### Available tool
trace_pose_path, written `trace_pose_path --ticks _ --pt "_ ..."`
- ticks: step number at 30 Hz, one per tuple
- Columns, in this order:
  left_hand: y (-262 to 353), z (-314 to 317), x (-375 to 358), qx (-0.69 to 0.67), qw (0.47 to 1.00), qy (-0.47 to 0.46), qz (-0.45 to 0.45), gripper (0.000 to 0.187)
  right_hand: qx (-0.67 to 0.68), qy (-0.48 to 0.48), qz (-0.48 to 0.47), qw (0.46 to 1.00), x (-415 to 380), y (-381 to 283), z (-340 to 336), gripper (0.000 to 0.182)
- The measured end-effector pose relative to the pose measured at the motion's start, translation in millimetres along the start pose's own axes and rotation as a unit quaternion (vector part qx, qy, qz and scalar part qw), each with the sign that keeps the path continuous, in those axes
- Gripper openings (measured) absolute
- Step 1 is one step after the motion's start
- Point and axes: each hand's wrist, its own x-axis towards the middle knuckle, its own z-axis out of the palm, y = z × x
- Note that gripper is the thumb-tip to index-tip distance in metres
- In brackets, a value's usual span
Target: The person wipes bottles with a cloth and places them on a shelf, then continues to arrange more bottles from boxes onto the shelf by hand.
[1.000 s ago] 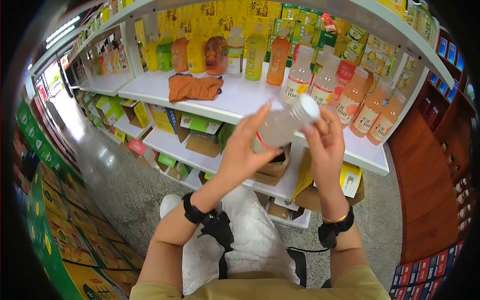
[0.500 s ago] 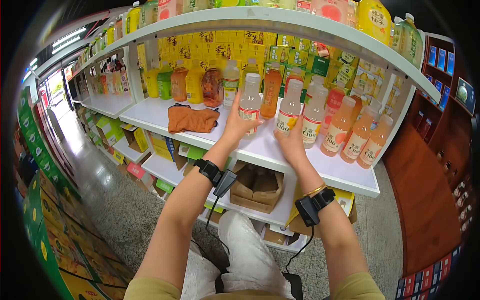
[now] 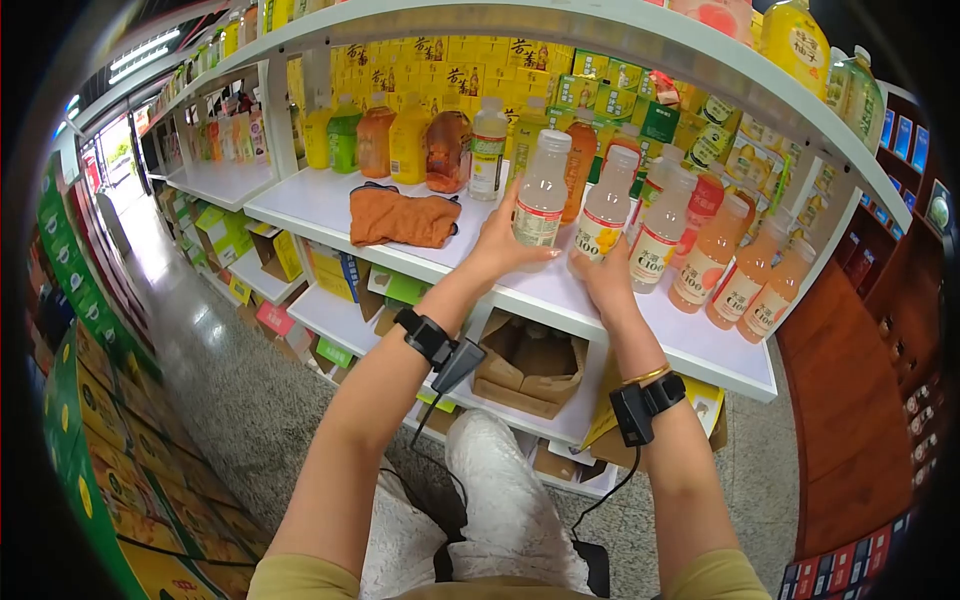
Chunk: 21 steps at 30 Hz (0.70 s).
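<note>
My left hand is wrapped round the side of a clear bottle of cloudy pale drink with a red-banded label, standing upright at the shelf front. Beside it, my right hand is closed round the lower part of a second pale drink bottle with a yellow fruit on its label. The far fingers are partly hidden behind the bottles. Just right of that hand stands a third pale bottle, followed by several peach-coloured bottles. An orange-brown cloth lies crumpled on the white shelf to the left.
Coloured drink bottles line the back of the shelf before stacked yellow boxes. An upper shelf edge curves overhead. Below is an open cardboard box. Green cartons stand left, a brown wooden cabinet right.
The view has shifted, so the shelf appears higher and further right. The bottle in my left hand is slightly closer to the one in my right hand. Both hands keep their hold.
</note>
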Motion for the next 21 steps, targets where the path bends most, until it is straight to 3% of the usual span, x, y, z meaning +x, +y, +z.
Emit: trace_pose_path --ticks 1,2,4,7,11,13,14,16,20,21 --pt "4.2 -2.6 -1.6 -0.1 0.994 -0.025 -0.03 0.123 -0.008 0.015 -0.03 0.999 0.7 2.8 2.1 0.058" --pt "4.5 -8.9 -0.3 -0.1 0.994 -0.024 -0.031 0.123 -0.007 0.014 -0.029 0.999 2.4 5.6 1.7 0.058" --pt "2.5 -27.1 6.5 -0.17 0.977 -0.102 -0.08 0.126 0.006 -0.002 0.009 1.0 2.7 -4.0 -0.5 0.079" --pt "-3.3 -39.1 14.0 -0.25 0.948 -0.157 -0.12 0.124 0.012 -0.003 0.022 1.0 3.6 -5.5 0.9 0.081" --pt "2.2 -23.4 11.1 -0.174 0.966 -0.15 -0.117 0.12 -0.006 0.011 0.028 1.0 -1.4 -9.4 1.8 0.081" --pt "-1.9 -7.7 11.2 -0.112 0.991 -0.06 -0.049 0.117 -0.027 0.033 -0.034 0.999 -2.3 -5.3 2.0 0.061" --pt "-5.9 1.3 13.9 -0.112 0.99 -0.063 -0.051 0.117 -0.027 0.034 -0.03 0.999 -1.8 -3.2 2.1 0.061" --pt "-15.7 15.8 16.7 0.116 0.988 0.106 0.004 0.126 -0.001 0.019 -0.027 0.999 -0.9 -1.1 1.5 0.061" --pt "-10.2 10.9 18.0 -0.003 0.997 0.072 0.005 0.125 0.007 0.032 0.009 0.999 -5.4 -9.4 2.1 0.06" --pt "1.5 0.5 15.4 -0.111 0.993 0.003 -0.04 0.121 -0.012 0.037 0.023 0.999 -7.2 -12.1 1.9 0.06"
